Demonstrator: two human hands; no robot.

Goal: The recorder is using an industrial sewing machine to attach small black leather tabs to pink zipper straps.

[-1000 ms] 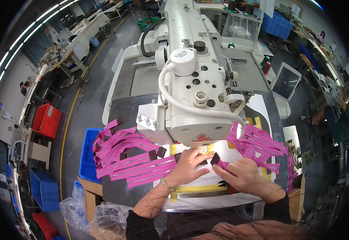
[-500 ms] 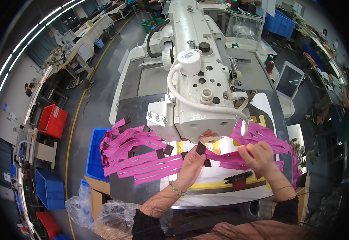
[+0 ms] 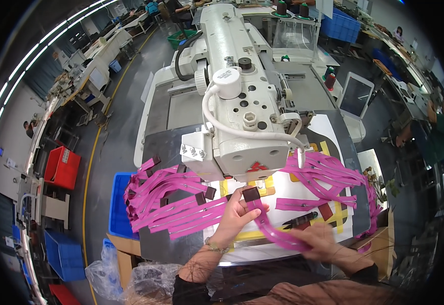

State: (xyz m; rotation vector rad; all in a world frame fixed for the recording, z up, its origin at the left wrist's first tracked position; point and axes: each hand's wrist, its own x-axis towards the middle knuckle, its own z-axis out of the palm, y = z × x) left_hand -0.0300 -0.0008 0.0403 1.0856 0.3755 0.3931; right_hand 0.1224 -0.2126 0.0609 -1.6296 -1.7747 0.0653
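A pink zipper (image 3: 275, 235) with a dark brown end piece (image 3: 251, 195) is stretched between my hands, in front of the white sewing machine head (image 3: 247, 152). My left hand (image 3: 233, 219) pinches it just below the dark end. Lower and to the right, my right hand (image 3: 321, 241) is closed on the other part of the zipper, its fingers slightly blurred. Many pink zippers with dark ends lie in a left bundle (image 3: 163, 187). Another pink bundle (image 3: 326, 170) spreads on the right. Black thread snips (image 3: 302, 220) lie behind my right hand, beside a dark red piece (image 3: 326, 211).
The machine's dark table (image 3: 157, 248) carries a white sheet with yellow tape strips (image 3: 250, 235). At its left stand a blue bin (image 3: 123, 203), a cardboard box (image 3: 125, 245) and clear plastic film (image 3: 150, 279). A screen (image 3: 355, 95) stands at the right.
My right hand has come down toward me, drawing the zipper into a downward slant. The dark end has turned in my left fingers. The whole view has shifted slightly.
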